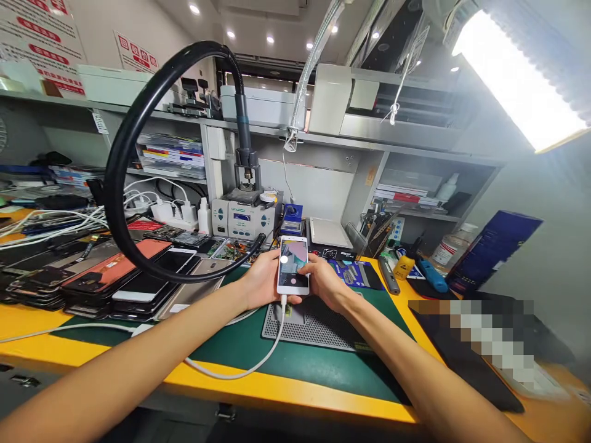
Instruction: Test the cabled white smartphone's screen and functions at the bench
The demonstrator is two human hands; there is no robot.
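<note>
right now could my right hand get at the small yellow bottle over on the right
Probably yes: only low things, such as the grey handheld tool, seem to lie between the right hand and the yellow bottle, though it must leave the white smartphone.

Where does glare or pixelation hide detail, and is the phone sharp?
Head view: glare washes out the rectangular white lamp; same view: mosaic blocks obscure something on the flat black mat; head view: the white rectangular phone has a clear outline but indistinct small screen details.
</note>
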